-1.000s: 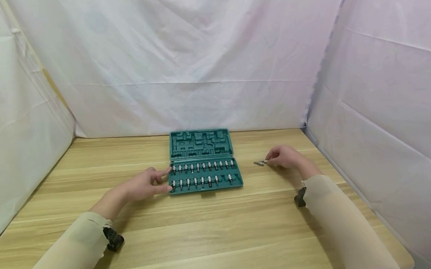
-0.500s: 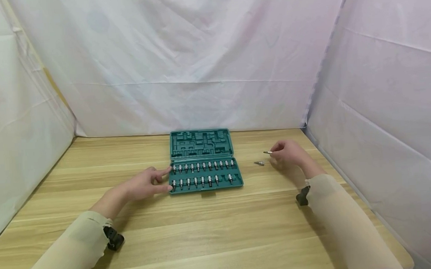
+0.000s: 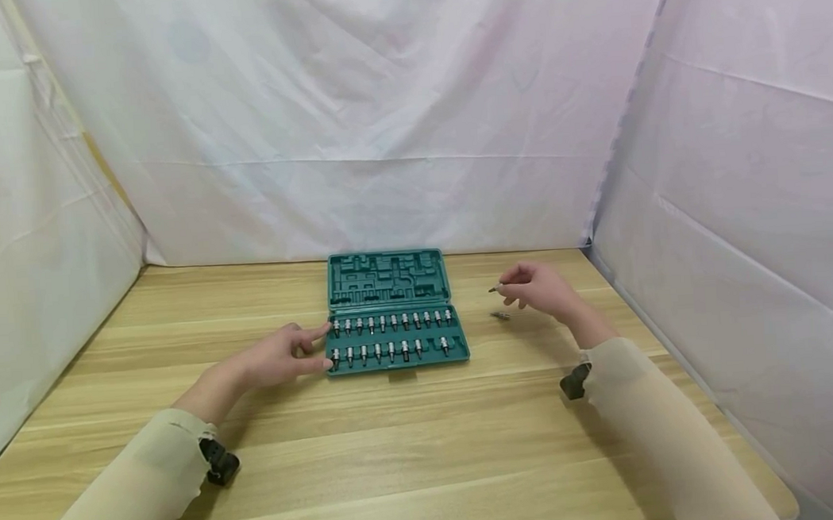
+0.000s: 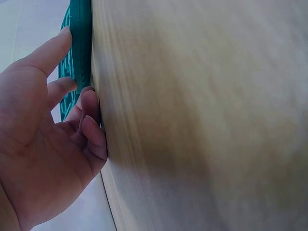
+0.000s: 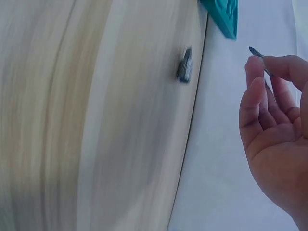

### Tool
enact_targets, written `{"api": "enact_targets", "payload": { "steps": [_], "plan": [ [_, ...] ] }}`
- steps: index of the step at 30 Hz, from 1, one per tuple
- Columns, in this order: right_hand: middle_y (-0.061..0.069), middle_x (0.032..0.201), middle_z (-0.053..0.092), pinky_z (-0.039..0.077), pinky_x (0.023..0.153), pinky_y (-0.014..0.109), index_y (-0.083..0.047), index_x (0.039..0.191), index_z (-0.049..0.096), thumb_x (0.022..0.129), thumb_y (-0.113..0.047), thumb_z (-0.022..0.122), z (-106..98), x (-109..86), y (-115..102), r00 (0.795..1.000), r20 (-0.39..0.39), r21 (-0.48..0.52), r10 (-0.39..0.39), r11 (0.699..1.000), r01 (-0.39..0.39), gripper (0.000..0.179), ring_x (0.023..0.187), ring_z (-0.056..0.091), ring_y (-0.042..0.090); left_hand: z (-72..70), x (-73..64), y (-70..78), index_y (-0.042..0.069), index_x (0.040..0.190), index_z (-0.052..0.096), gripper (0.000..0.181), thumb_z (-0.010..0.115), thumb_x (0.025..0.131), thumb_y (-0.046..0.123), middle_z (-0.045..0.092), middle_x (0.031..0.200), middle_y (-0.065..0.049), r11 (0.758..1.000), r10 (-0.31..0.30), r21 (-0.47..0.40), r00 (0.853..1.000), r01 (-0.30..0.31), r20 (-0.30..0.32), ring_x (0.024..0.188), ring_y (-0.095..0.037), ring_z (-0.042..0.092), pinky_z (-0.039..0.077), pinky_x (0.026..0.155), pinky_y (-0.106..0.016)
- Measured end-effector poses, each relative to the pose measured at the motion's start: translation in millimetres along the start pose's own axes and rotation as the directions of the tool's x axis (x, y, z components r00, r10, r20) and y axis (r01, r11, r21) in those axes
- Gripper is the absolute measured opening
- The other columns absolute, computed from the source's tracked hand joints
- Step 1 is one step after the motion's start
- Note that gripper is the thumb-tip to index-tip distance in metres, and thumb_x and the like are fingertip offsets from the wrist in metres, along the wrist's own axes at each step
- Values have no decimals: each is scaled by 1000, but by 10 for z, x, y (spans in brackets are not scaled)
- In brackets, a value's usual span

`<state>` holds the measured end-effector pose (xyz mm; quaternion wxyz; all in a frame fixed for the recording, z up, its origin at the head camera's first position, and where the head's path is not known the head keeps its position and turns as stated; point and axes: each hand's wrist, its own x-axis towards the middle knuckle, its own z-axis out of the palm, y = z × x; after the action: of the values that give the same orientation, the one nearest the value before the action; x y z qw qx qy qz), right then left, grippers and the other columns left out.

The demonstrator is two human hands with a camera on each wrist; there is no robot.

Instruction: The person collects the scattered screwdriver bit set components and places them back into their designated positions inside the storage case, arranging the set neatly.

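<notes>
A green socket case lies open on the table, its lid folded back. Two rows of silver bit sockets with dark tips sit in it; the front row has a gap toward its right end. My left hand touches the case's left side with thumb and index finger stretched out, while its other fingers curl beneath, as the left wrist view shows. Right of the case, my right hand pinches a small bit socket above the table, its socket end hidden by the fingers. Another bit socket lies on the wood below.
The wood-grain table reaches back to a white cloth wall, with cloth sides at left and right. Black wrist cameras are strapped at both cuffs.
My right hand has lifted one bit socket off the table from beside the other, then carried it left toward the case. My left hand and the case have stayed put.
</notes>
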<state>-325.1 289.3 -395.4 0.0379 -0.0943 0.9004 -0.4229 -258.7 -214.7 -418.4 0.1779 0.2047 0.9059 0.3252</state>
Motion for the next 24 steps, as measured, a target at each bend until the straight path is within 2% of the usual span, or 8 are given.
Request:
{"api": "enact_targets", "payload": {
  "steps": [4, 11, 15, 19, 24],
  "plan": [
    [25, 125, 75, 60, 86, 51, -6, 124, 69, 107, -26, 73, 127, -15, -144, 999, 38, 8, -19, 1000, 18, 26, 93, 76, 22, 7, -1, -3, 16, 172, 36, 83, 75, 105, 45, 52, 117, -14, 1000, 1, -2, 1000, -1, 1, 99, -25, 53, 48, 81, -38],
    [26, 123, 73, 57, 78, 53, -11, 129, 72, 107, -27, 72, 344, -45, -355, 991, 114, 37, -69, 997, 65, 27, 97, 71, 41, 8, 5, -2, 15, 172, 35, 84, 75, 105, 45, 50, 116, -14, 1000, -5, -12, 1000, 5, 1, 99, -25, 51, 48, 81, -38],
    [24, 120, 76, 56, 78, 52, -9, 131, 75, 107, -28, 73, 449, -43, -410, 981, 161, 18, -112, 994, 111, 30, 94, 70, 36, 5, 5, -1, 15, 173, 35, 84, 75, 105, 45, 51, 117, -15, 1000, -3, -10, 1000, 3, 5, 99, -25, 51, 48, 81, -38],
    [12, 115, 80, 59, 86, 54, -9, 129, 79, 106, -28, 76, 539, -47, -464, 968, 212, -25, -131, 990, 140, 30, 93, 71, 27, 4, 8, -11, 15, 173, 35, 83, 75, 105, 44, 50, 116, -15, 1000, 2, -10, 1000, -2, 9, 99, -25, 51, 48, 81, -38],
    [2, 114, 81, 61, 90, 54, -14, 123, 83, 105, -25, 77, 629, -34, -536, 959, 254, -52, -124, 989, 141, 22, 96, 72, 30, 2, 5, -10, 14, 172, 35, 83, 75, 105, 43, 49, 113, -13, 1000, 5, -15, 1000, -5, 4, 97, -25, 49, 47, 79, -38]
  ]
}}
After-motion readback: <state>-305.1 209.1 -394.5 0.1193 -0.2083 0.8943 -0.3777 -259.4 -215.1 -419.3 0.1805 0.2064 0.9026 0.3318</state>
